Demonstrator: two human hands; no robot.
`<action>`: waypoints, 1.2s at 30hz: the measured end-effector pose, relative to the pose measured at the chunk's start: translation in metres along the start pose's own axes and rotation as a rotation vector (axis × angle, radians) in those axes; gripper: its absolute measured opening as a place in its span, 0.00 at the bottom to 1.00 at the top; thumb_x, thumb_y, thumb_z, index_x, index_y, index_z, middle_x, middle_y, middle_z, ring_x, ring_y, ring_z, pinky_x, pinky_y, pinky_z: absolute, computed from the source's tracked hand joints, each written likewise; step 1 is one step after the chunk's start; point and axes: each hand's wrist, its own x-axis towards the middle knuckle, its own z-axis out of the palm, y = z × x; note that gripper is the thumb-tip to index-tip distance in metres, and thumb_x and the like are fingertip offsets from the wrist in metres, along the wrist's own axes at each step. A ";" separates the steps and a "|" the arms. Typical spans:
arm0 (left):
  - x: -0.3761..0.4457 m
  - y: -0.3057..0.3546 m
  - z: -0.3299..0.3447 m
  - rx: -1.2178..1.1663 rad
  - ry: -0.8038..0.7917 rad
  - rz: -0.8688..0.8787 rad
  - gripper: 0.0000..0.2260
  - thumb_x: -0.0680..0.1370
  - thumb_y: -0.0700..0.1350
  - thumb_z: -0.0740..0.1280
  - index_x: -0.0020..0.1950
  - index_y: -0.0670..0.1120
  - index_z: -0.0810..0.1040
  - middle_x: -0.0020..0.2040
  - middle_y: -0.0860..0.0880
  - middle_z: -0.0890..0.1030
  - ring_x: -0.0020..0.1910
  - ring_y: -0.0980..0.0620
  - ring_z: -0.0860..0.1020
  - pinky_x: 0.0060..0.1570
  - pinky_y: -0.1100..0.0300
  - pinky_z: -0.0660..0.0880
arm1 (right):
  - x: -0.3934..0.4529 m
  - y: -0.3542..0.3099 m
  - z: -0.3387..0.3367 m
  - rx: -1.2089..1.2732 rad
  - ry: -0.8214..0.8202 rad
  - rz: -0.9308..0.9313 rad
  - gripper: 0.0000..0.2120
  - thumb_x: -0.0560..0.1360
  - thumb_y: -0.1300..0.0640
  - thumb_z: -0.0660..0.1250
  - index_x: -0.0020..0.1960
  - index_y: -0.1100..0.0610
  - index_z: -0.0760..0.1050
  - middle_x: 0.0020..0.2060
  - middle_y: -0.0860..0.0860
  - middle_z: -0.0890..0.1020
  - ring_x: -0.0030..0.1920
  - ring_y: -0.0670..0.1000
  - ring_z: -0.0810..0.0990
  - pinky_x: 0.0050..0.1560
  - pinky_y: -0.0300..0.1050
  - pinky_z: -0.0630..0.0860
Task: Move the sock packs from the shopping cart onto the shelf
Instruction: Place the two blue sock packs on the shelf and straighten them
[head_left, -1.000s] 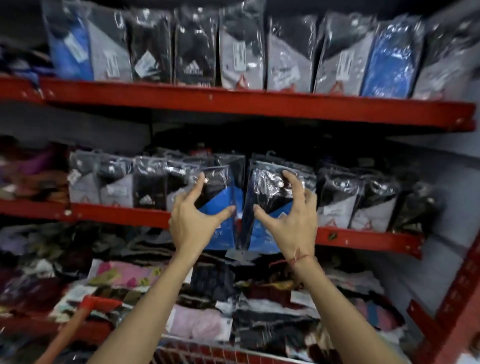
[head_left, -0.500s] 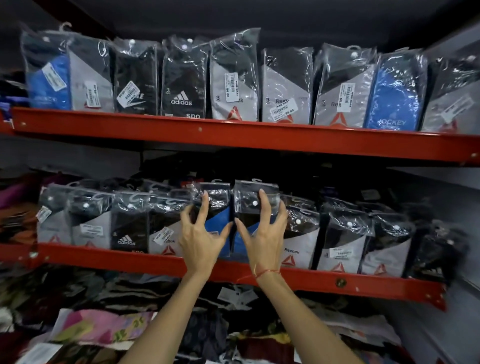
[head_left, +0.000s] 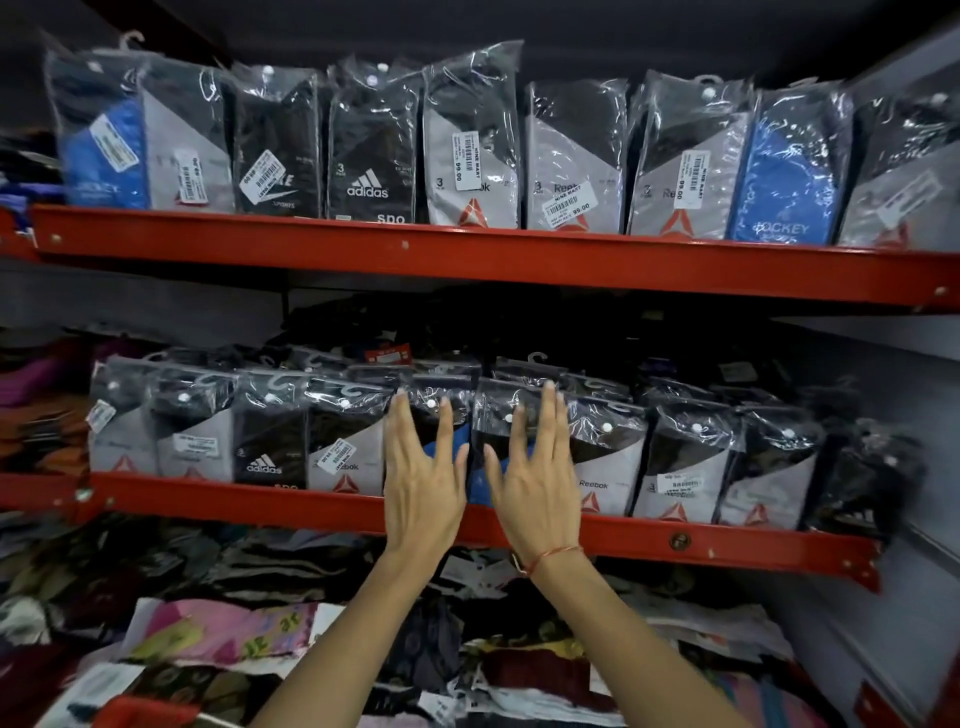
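Two black-and-blue sock packs, a left pack (head_left: 442, 415) and a right pack (head_left: 496, 418), stand upright side by side in the row on the middle red shelf (head_left: 234, 500). My left hand (head_left: 423, 486) lies flat against the front of the left pack with its fingers spread and straight. My right hand (head_left: 537, 486), with a red thread at the wrist, rests the same way on the right pack. Neither hand curls around a pack. The hands hide the packs' lower halves. The shopping cart's basket is out of view.
Grey, black and blue sock packs fill the middle shelf on both sides and the upper red shelf (head_left: 467, 260). Below lies a loose heap of colourful clothes (head_left: 218, 631). A red bar (head_left: 140, 711) shows at the bottom left. A grey wall (head_left: 883, 374) closes the right side.
Both hands carried the two blue packs up and back into the middle shelf row. The fingers have gone from gripping the packs to lying flat on their fronts.
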 end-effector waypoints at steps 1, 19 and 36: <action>0.003 0.002 -0.004 0.021 0.017 -0.001 0.26 0.82 0.54 0.51 0.76 0.41 0.56 0.75 0.32 0.49 0.75 0.36 0.48 0.71 0.39 0.59 | 0.005 0.006 -0.010 -0.038 0.060 -0.062 0.26 0.80 0.46 0.56 0.70 0.63 0.67 0.75 0.63 0.59 0.75 0.60 0.58 0.74 0.53 0.63; 0.017 0.039 0.041 0.182 -0.180 0.262 0.33 0.79 0.63 0.48 0.78 0.46 0.44 0.78 0.45 0.45 0.77 0.45 0.46 0.70 0.30 0.45 | 0.004 0.116 -0.015 -0.304 -0.154 -0.150 0.36 0.75 0.30 0.48 0.77 0.46 0.48 0.78 0.53 0.50 0.77 0.62 0.48 0.72 0.70 0.48; 0.030 0.177 0.089 0.333 -0.096 0.636 0.38 0.75 0.70 0.45 0.78 0.48 0.48 0.78 0.45 0.53 0.76 0.45 0.52 0.70 0.37 0.48 | 0.008 0.257 -0.038 -0.242 0.002 0.138 0.33 0.75 0.34 0.53 0.69 0.57 0.66 0.68 0.60 0.67 0.72 0.69 0.58 0.72 0.68 0.55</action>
